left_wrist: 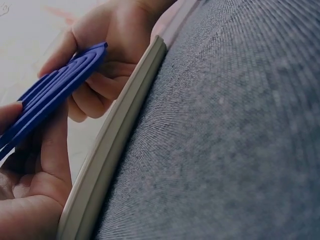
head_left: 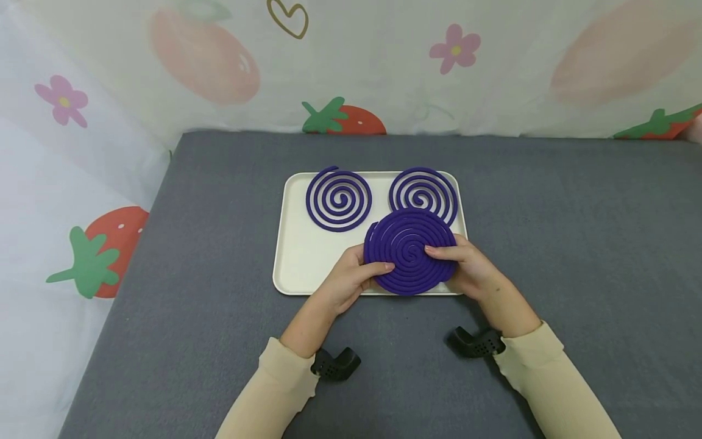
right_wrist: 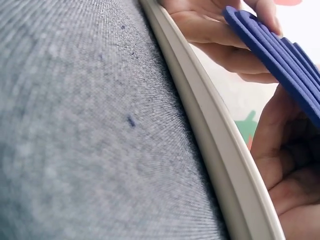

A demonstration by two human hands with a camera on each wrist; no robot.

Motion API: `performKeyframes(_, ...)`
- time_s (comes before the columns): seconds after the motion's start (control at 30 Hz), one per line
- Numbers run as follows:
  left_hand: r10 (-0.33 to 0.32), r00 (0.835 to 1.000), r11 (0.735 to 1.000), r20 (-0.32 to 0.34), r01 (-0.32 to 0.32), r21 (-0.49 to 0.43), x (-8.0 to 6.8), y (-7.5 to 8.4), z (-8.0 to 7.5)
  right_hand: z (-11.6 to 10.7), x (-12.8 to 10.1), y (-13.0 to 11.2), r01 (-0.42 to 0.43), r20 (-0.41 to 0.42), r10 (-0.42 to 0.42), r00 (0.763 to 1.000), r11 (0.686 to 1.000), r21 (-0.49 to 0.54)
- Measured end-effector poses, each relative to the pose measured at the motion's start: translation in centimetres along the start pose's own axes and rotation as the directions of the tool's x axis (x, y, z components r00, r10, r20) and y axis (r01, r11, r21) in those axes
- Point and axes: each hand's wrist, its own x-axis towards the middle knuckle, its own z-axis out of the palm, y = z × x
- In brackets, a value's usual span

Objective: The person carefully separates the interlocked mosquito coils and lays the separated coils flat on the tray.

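Two tightly nested purple mosquito coils form a flat disc [head_left: 411, 228], held between both hands above the front right of a white tray [head_left: 298, 268]. My left hand [head_left: 350, 277] pinches the disc's left edge, thumb on top and fingers hidden beneath. On the opposite edge my right hand [head_left: 474, 268] does the same, its thumb reaching near the centre. Both wrist views show the disc [left_wrist: 62, 80] tilted and raised off the tray. A single loose mosquito coil [head_left: 342, 199] lies at the tray's back left. Another single coil [head_left: 420, 200] lies at the back right, partly covered by the disc.
The tray rests on a grey cloth-covered table [head_left: 219, 244]. A white curtain [head_left: 384, 73] printed with strawberries and flowers hangs behind and to the left. In the right wrist view a small dark speck [right_wrist: 131, 121] lies on the cloth before the tray's rim [right_wrist: 220, 135].
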Motion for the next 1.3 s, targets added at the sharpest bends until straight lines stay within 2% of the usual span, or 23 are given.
performKeyframes(0.57,0.043,0.998,0.998,0.053,-0.045,0.042,0.12,-0.3,-0.25,0.1,0.04,-0.02,-0.004,0.007,0.004,1.0,1.0,-0.007)
performKeyframes(0.97,0.044,0.997,0.999,0.062,-0.042,-0.026,0.07,-0.29,-0.29,-0.3,-0.03,-0.12,0.012,0.083,-0.014,0.996,1.0,0.025)
performKeyframes(1.3,0.053,0.996,0.998,0.072,-0.05,-0.045,0.12,-0.3,-0.33,-0.38,-0.01,-0.19,0.011,0.078,-0.015,0.997,0.999,0.045)
